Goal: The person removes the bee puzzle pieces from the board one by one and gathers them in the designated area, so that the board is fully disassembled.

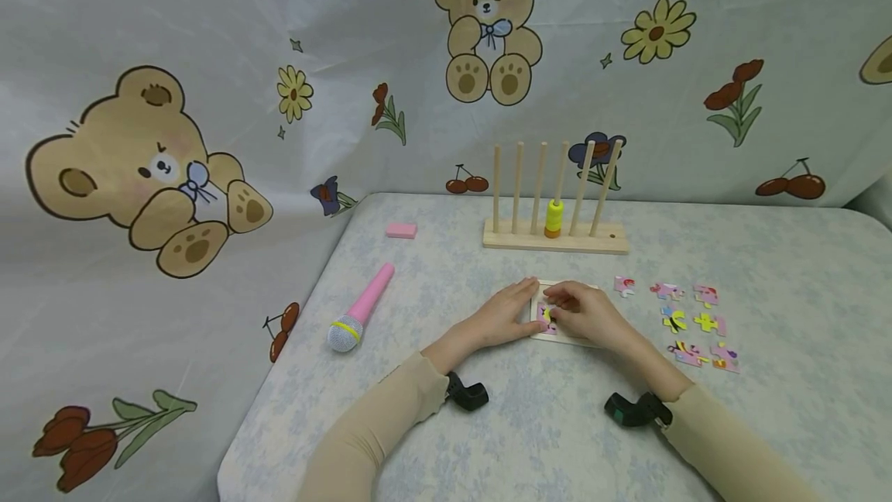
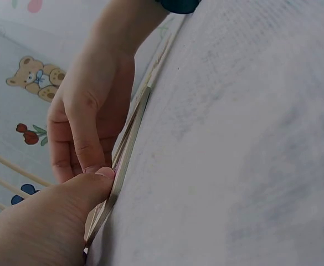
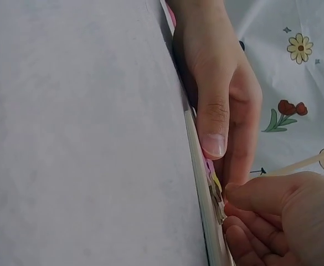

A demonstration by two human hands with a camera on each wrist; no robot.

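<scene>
A small light-wood puzzle tray (image 1: 580, 341) lies flat on the table between the two hands. Pink and yellow jigsaw pieces (image 1: 546, 321) sit in its left part. My left hand (image 1: 503, 314) rests at the tray's left edge, fingers straight, its thumb (image 2: 103, 174) touching the pieces there. Over the tray arches my right hand (image 1: 588, 314), with curled fingers and thumb (image 3: 250, 194) pinching a puzzle piece at the inner side. That piece is mostly hidden by the fingers. Several loose puzzle pieces (image 1: 705, 322) lie to the right of the tray.
Behind the tray stands a wooden peg rack (image 1: 502, 242), with yellow and orange beads (image 1: 554, 215) on one peg. A pink toy microphone (image 1: 369, 297) and a pink block (image 1: 401, 231) lie on the left. A bear-print cloth (image 1: 390, 22) hangs beyond the table.
</scene>
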